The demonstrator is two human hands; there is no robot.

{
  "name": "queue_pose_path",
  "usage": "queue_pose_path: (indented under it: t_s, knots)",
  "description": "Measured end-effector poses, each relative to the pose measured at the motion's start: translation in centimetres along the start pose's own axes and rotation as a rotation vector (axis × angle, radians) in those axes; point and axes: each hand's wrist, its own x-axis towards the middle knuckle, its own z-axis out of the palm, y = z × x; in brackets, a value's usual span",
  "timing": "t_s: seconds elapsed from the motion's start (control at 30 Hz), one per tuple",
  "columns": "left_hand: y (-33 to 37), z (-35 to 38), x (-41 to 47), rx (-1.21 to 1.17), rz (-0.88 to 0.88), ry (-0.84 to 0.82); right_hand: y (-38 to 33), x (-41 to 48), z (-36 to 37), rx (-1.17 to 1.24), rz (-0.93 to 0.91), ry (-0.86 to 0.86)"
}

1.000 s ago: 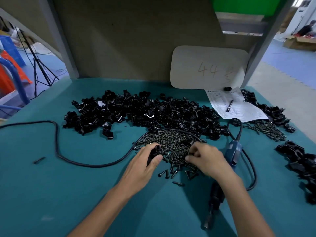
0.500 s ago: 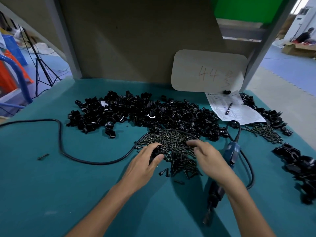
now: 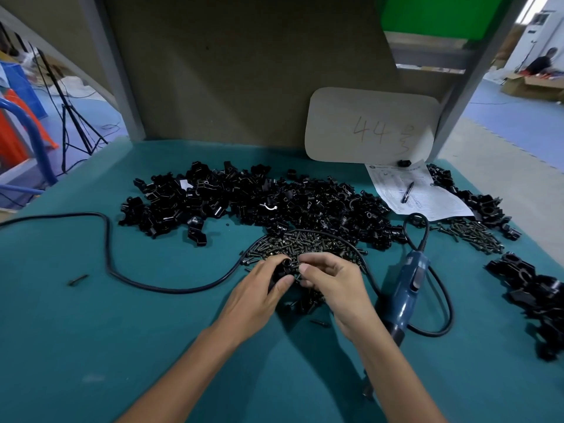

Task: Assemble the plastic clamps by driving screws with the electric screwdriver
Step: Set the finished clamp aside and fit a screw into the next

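My left hand grips a black plastic clamp over the near edge of a pile of dark screws. My right hand is right beside it, its fingertips pinching a screw against the clamp; the screw itself is mostly hidden. A blue electric screwdriver lies on the teal table just right of my right wrist, tip pointing toward me. A big heap of black clamp parts stretches across the table behind the screws.
The screwdriver's black cable loops across the left and around the screw pile. A second screw pile, more clamps and a paper sheet with a pen lie at right. A lone screw lies far left.
My right hand has drawn back from the screw pile toward the left hand and now meets the clamp. The left hand has kept its hold and barely moved.
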Motion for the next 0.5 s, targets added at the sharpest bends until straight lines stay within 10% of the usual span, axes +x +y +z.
queue_pose_path:
  t_s: [0.5]
  knots:
    - [0.35,-0.22,-0.17,0.044,0.016,-0.025,-0.07,1.0,-0.76,-0.313,0.02,-0.139]
